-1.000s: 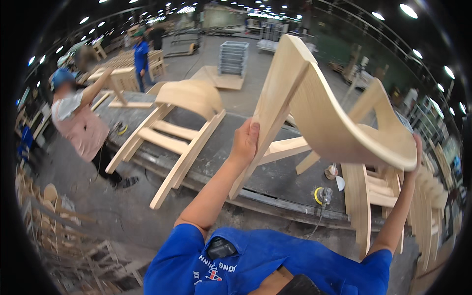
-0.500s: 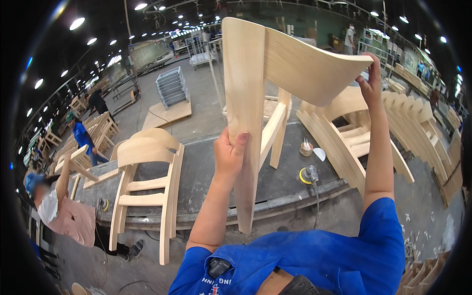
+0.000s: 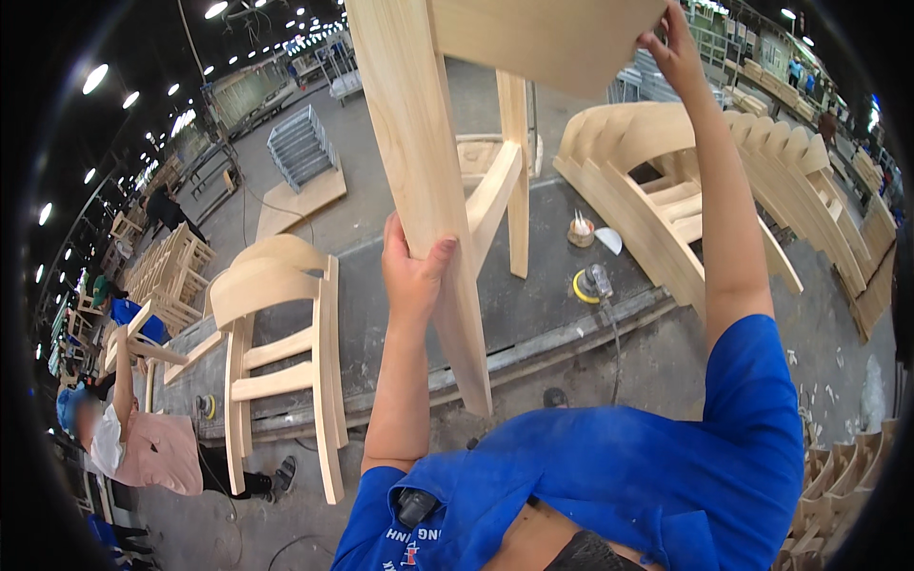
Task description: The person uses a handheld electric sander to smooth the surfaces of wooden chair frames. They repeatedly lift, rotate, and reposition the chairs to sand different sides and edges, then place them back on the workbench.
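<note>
Wooden chair frame (image 3: pixel 405 143) held up across tabletop's (image 3: pixel 533 309) near edge: left hand (image 3: pixel 411 274) round leg (image 3: pixel 462 333), right hand (image 3: pixel 676 55) gripping backrest (image 3: pixel 543 38) end. Small round pot (image 3: pixel 580 234), whitish contents, beyond disc sander (image 3: pixel 594 284).

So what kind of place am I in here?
Most likely a furniture workshop or factory: besides the held wooden chair frame, there are stacked chair frames of similar pale wood, and what looks like a yellow-padded power sander on the dark workbench.
</note>
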The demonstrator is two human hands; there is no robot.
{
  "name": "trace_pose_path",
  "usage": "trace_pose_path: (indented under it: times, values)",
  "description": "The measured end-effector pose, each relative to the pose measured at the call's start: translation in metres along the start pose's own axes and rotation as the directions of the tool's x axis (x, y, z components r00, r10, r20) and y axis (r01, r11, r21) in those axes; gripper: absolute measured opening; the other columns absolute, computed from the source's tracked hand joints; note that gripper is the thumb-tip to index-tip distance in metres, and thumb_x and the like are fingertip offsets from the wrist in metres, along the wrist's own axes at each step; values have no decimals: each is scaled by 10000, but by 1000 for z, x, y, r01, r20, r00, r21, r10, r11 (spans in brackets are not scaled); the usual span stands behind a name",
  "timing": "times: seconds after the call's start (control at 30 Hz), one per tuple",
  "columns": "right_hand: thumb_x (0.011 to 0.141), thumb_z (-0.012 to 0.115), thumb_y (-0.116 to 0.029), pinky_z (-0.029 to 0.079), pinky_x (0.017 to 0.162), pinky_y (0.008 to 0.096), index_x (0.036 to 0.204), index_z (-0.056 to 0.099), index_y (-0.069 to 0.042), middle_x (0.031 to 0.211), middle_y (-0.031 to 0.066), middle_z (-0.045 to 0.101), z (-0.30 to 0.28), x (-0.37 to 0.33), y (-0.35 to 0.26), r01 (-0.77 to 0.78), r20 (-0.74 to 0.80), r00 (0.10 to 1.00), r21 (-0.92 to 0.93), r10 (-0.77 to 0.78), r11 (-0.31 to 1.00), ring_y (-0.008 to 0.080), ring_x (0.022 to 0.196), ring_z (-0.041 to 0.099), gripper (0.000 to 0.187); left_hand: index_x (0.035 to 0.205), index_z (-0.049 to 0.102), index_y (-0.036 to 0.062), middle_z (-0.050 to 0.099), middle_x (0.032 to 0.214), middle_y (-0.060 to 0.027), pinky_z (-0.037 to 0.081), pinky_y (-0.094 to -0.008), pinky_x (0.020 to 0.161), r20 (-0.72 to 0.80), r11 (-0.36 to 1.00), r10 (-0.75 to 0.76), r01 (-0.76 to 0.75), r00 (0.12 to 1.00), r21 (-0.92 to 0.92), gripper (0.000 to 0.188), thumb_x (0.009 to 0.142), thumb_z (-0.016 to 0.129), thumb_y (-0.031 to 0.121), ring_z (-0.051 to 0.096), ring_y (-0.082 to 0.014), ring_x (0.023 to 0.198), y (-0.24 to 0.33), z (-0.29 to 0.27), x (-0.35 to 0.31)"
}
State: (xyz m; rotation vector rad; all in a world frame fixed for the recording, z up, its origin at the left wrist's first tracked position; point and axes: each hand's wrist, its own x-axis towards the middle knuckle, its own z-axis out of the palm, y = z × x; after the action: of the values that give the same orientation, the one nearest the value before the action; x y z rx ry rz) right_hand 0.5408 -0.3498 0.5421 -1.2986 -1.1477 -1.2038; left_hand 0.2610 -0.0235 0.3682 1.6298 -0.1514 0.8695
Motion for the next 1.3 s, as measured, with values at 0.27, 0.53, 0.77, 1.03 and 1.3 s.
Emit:
trace_pose_path:
  times: [0.27, 0.53, 0.77, 1.03, 1.3]
  values:
    - [808, 724, -345, 374, 941, 315, 1261, 444, -64, 1080, 78, 525, 13, 24, 15, 49, 149, 989, -217, -16, 975, 170, 1072, 454, 602, 1384, 306, -28, 464, 1304, -160, 388, -385, 1003, -57, 996, -63, 66, 996, 58, 901, 740, 799, 366, 478, -262, 1193, -39, -12, -37]
    - [787, 760, -359, 304, 993, 324, 1211, 449, -83, 1137, 50, 472, 47, 33, 26, 23, 168, 985, 115, -42, 993, 169, 1129, 400, 594, 1416, 241, -21, 427, 1334, -223, 374, -418, 1013, -122, 930, -76, 114, 990, 348, 867, 754, 755, 199, 445, -324, 1234, -55, -22, -36]
    - [862, 688, -271, 378, 905, 295, 1134, 502, -51, 1024, 33, 528, 60, 35, 10, -23, 169, 985, -10, 24, 1000, 146, 1017, 476, 396, 1452, 191, -14, 414, 1258, -251, 355, -459, 994, -270, 710, 207, 46, 940, 703, 895, 714, 689, 75, 436, -403, 1163, -81, -19, -18]
    - [912, 616, -255, 412, 851, 249, 1111, 576, -19, 956, -4, 578, 26, 38, 96, -272, 336, 902, -49, 272, 961, 90, 924, 515, 311, 1454, 248, 23, 459, 1182, -241, 390, -456, 942, -290, 708, 246, 33, 925, 706, 850, 677, 592, 8, 482, -412, 1072, -103, -35, 20]
    - [897, 634, -262, 418, 738, 234, 987, 630, -7, 837, -10, 596, 33, 8, 216, -262, 308, 912, -72, 271, 962, 77, 803, 508, 270, 1435, 281, -7, 500, 1156, -235, 409, -443, 926, -257, 662, 240, 35, 936, 749, 826, 666, 582, 29, 501, -394, 1064, -134, -56, 57]
